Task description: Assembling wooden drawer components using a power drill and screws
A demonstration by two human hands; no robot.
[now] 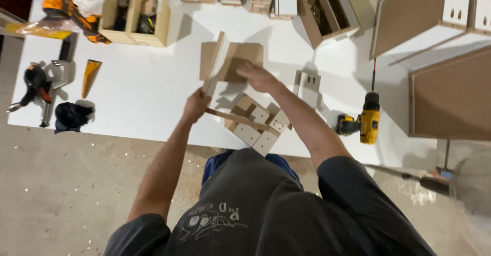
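Observation:
My left hand (pixel 195 105) grips the lower edge of an upright white-faced board (pixel 217 62) standing on the white worktable (pixel 148 87). My right hand (pixel 258 76) rests flat on a brown fibreboard panel (pixel 240 56) lying behind that board. Just in front of my hands sits a small stack of white panel pieces (pixel 258 125) with drilled holes, near the table's front edge. A thin wooden strip (pixel 238 118) lies across them.
A yellow cordless drill (pixel 364 120) lies right of my arm, beside a small white panel (pixel 308 87). Wooden boxes (pixel 135 18) and an orange tool (pixel 66 8) stand far left, clamps (pixel 38 85) at the left edge. Assembled cabinets (pixel 434 41) fill the right.

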